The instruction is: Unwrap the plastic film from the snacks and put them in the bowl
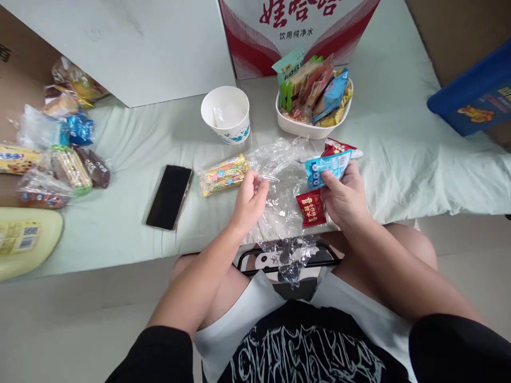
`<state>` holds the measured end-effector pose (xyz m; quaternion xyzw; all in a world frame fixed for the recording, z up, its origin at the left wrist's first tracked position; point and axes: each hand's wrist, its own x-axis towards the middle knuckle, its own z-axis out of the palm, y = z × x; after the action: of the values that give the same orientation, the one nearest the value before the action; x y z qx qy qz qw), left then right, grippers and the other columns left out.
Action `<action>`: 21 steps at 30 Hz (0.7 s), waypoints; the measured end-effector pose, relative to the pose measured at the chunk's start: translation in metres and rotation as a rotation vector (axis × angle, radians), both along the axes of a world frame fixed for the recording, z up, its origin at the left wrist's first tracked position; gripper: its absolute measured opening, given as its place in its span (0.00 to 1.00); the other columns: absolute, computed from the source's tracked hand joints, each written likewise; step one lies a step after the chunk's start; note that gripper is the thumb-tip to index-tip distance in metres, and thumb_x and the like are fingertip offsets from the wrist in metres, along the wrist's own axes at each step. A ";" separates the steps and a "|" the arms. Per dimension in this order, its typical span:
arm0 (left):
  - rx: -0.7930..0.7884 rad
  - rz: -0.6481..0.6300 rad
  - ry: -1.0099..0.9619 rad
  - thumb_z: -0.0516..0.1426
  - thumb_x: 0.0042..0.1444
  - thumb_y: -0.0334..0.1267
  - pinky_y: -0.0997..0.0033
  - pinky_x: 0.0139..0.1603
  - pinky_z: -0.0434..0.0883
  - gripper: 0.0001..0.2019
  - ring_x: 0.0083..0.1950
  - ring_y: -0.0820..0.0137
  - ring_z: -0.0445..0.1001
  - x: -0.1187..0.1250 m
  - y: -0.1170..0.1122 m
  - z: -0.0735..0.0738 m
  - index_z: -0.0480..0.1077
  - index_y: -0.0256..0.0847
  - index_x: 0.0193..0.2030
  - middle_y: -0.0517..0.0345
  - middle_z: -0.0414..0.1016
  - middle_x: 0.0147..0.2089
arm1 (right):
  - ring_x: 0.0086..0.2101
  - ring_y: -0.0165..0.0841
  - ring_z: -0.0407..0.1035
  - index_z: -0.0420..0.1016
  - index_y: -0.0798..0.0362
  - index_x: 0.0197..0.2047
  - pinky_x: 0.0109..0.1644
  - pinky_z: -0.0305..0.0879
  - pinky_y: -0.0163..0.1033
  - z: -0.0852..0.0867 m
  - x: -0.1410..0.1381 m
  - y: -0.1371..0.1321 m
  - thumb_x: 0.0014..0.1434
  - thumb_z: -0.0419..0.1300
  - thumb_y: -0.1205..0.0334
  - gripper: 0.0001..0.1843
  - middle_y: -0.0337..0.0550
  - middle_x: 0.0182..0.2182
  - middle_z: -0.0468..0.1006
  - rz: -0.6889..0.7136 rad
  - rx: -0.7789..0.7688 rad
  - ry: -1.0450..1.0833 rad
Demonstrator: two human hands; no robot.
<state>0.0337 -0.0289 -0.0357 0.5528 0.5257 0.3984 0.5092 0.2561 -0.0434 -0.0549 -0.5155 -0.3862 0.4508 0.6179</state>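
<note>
Light-blue snack packet (314,174) in the right hand (346,198): thumb laid over its near face, fingers curled beneath, a closed grip. Position: just above the cloth (383,175), on the near side of the white oval basket (293,126) and apart from it. Left hand (252,198): thumb and fingertips brought together, narrow, apparently pinching the edge of a clear plastic bag (277,210), which spreads crumpled between the hands and hangs over the cloth's front edge. Progress, judged from the layout: partway. Done: basket already carries a tight row of upright packets. Left outside it: the blue packet, a red square packet (312,209) beside the right hand, another red packet (338,147) partly behind the blue one, and a yellow-wrapped bundle (224,176) near the left hand. Orientation: blue packet's long axis runs mainly left to right, right end tipped farther from the person; printed face with barcode turned up toward the camera. Which end is its top: cannot tell.
</note>
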 end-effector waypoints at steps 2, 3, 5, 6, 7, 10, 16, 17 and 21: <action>0.006 -0.005 0.012 0.54 0.68 0.37 0.71 0.30 0.59 0.11 0.28 0.75 0.58 0.000 -0.001 0.001 0.56 0.44 0.35 0.64 0.58 0.31 | 0.40 0.33 0.76 0.70 0.44 0.47 0.47 0.77 0.42 0.005 -0.004 0.003 0.52 0.74 0.46 0.25 0.37 0.41 0.78 -0.063 0.006 0.052; 0.010 -0.003 0.014 0.54 0.68 0.36 0.71 0.30 0.59 0.11 0.28 0.75 0.58 0.000 -0.001 0.002 0.56 0.44 0.35 0.64 0.59 0.31 | 0.40 0.32 0.76 0.71 0.44 0.46 0.47 0.77 0.42 0.009 -0.003 0.004 0.52 0.74 0.47 0.24 0.37 0.41 0.77 -0.087 0.024 0.061; 0.010 -0.004 0.009 0.55 0.68 0.36 0.71 0.30 0.59 0.11 0.28 0.75 0.58 -0.001 -0.001 0.003 0.56 0.44 0.35 0.64 0.59 0.31 | 0.39 0.31 0.75 0.72 0.45 0.43 0.50 0.76 0.43 0.018 0.003 0.006 0.52 0.74 0.49 0.21 0.37 0.41 0.76 -0.131 0.088 0.049; 0.005 -0.009 0.000 0.54 0.68 0.36 0.71 0.30 0.59 0.11 0.28 0.75 0.58 -0.001 -0.002 0.003 0.55 0.44 0.35 0.64 0.58 0.31 | 0.39 0.31 0.74 0.72 0.45 0.42 0.50 0.76 0.43 0.023 0.007 0.006 0.52 0.73 0.50 0.20 0.37 0.41 0.76 -0.148 0.117 0.037; -0.002 -0.017 -0.009 0.54 0.68 0.36 0.71 0.30 0.59 0.11 0.28 0.76 0.58 -0.002 -0.002 0.004 0.55 0.44 0.35 0.64 0.58 0.31 | 0.39 0.30 0.74 0.72 0.45 0.41 0.50 0.76 0.43 0.027 0.011 0.006 0.51 0.73 0.51 0.19 0.37 0.41 0.76 -0.161 0.137 0.023; -0.021 -0.030 -0.006 0.54 0.68 0.36 0.71 0.30 0.60 0.11 0.28 0.75 0.60 -0.001 -0.002 0.006 0.56 0.45 0.35 0.63 0.59 0.31 | 0.37 0.31 0.73 0.72 0.44 0.42 0.49 0.75 0.44 0.037 0.023 0.006 0.48 0.73 0.53 0.20 0.37 0.40 0.76 -0.174 0.134 -0.068; -0.014 -0.041 0.028 0.55 0.67 0.37 0.70 0.31 0.60 0.11 0.28 0.75 0.60 0.002 0.000 0.010 0.56 0.44 0.35 0.65 0.61 0.30 | 0.38 0.36 0.70 0.72 0.51 0.50 0.50 0.71 0.53 0.083 0.045 0.046 0.46 0.70 0.57 0.26 0.41 0.38 0.75 -0.104 0.072 -0.824; -0.012 -0.045 0.035 0.55 0.67 0.36 0.70 0.31 0.60 0.10 0.28 0.75 0.60 0.002 0.000 0.011 0.56 0.44 0.35 0.65 0.62 0.30 | 0.40 0.38 0.71 0.71 0.51 0.55 0.52 0.70 0.53 0.096 0.044 0.059 0.46 0.70 0.60 0.32 0.44 0.43 0.76 -0.062 0.055 -0.976; -0.010 -0.038 0.053 0.55 0.66 0.35 0.69 0.34 0.61 0.09 0.30 0.74 0.63 -0.002 0.000 0.013 0.58 0.44 0.35 0.64 0.64 0.31 | 0.42 0.39 0.71 0.67 0.53 0.63 0.50 0.69 0.50 0.139 0.024 0.112 0.50 0.71 0.65 0.38 0.50 0.49 0.78 0.193 -0.118 -1.360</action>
<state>0.0316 -0.0284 -0.0230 0.5706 0.5302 0.3712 0.5055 0.2804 0.0687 0.0837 -0.6799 -0.7071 0.1003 0.1666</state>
